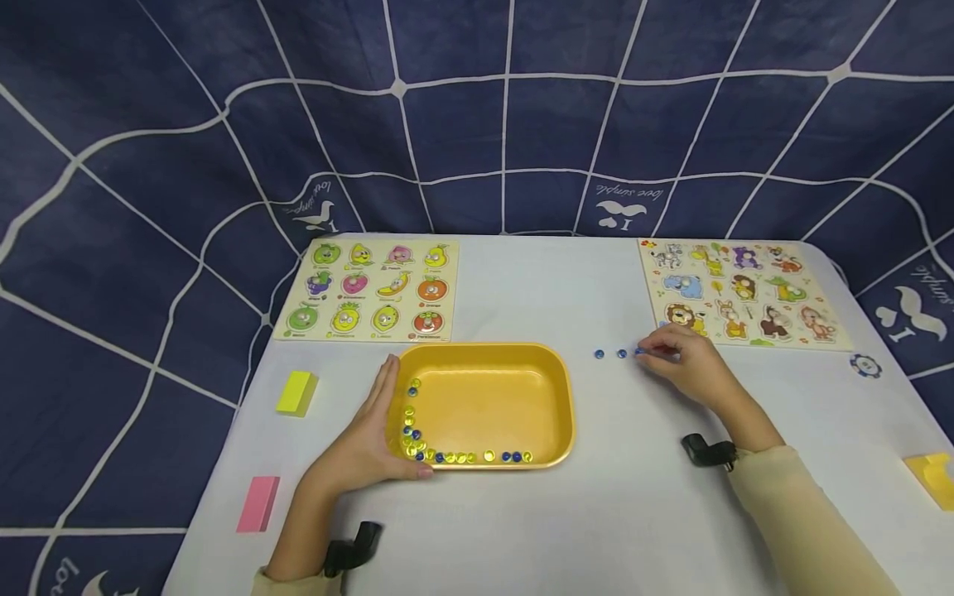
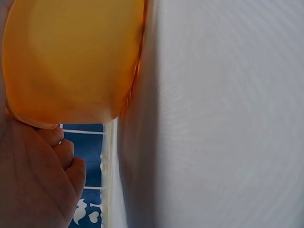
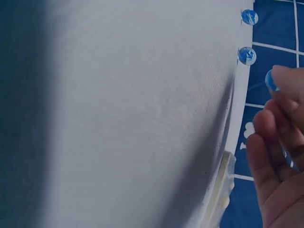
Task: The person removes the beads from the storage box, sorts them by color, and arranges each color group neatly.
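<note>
My right hand [image 1: 689,362] pinches a blue glass marble [image 3: 271,80] between thumb and fingertips, close to the tabletop. Two more blue marbles, a nearer one [image 1: 622,353] and a farther one [image 1: 599,354], sit in a row to its left. At the table's middle is a yellow plastic tray [image 1: 492,406]. My left hand [image 1: 365,443] holds its near left corner, fingers along the left side and thumb at the front rim. Yellow marbles [image 1: 461,458] and blue marbles [image 1: 517,457] line the tray's left and near sides inside. The left wrist view shows the tray's outer wall [image 2: 76,61].
A fruit puzzle board [image 1: 373,290] lies behind the tray, an animal puzzle board [image 1: 745,294] beyond my right hand. A yellow block [image 1: 297,393] and a pink block [image 1: 257,504] are at left. A poker chip [image 1: 865,366] and a yellow piece [image 1: 933,480] lie right.
</note>
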A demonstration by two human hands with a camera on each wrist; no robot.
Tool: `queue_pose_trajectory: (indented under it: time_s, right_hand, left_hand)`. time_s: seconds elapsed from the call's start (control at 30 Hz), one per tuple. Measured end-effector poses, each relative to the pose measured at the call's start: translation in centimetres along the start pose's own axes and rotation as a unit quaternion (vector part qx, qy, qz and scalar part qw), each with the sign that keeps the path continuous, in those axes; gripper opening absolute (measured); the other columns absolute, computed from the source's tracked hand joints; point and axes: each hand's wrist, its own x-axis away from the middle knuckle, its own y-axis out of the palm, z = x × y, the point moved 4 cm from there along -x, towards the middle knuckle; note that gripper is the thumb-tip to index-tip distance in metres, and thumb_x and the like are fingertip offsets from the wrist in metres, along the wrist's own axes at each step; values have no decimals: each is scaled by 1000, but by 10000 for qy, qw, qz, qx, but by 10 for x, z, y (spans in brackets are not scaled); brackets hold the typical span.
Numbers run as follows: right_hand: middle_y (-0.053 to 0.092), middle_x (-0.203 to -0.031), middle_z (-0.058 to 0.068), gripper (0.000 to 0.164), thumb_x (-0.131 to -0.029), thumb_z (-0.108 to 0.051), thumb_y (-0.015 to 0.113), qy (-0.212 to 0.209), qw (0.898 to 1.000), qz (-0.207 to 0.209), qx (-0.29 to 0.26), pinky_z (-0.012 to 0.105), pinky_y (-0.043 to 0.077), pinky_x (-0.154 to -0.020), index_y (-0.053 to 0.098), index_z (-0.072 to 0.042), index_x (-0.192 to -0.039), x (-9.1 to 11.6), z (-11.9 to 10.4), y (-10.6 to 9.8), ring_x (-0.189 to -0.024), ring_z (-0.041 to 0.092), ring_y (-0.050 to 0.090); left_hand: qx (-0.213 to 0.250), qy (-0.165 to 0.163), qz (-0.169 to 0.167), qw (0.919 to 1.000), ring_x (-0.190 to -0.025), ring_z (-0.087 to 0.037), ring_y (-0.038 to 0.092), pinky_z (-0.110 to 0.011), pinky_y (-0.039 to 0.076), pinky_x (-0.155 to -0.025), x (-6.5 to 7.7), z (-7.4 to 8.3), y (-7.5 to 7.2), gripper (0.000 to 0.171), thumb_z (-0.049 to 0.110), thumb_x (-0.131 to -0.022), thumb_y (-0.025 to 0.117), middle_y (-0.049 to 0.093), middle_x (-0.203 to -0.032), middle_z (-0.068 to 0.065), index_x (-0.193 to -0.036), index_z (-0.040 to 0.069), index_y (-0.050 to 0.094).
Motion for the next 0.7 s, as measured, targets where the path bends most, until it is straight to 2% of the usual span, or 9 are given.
queue_pose_trajectory:
  time_s: [0.4,0.7]
  right_hand:
    - [61,-96,1,12,-85,-19,70,558,9973,-472,104,11,43,-69,71,-13,-95,-1,14,6,-83,13,53]
    - [61,-96,1,13,-86,-15,69,635,9965,-500,233,16,43,-67,70,-13,-98,-1,14,6,-82,13,50]
  left_hand:
    - [8,28,19,10000,-149,-21,-5,-60,16,-114,-1,-1,0,147,55,-44,90,-11,-160,5,-148,40,-13]
    - [33,14,3,10000,-149,-21,-5,-60,15,-114,0,0,0,146,53,-45,90,-11,-160,5,-147,41,-13]
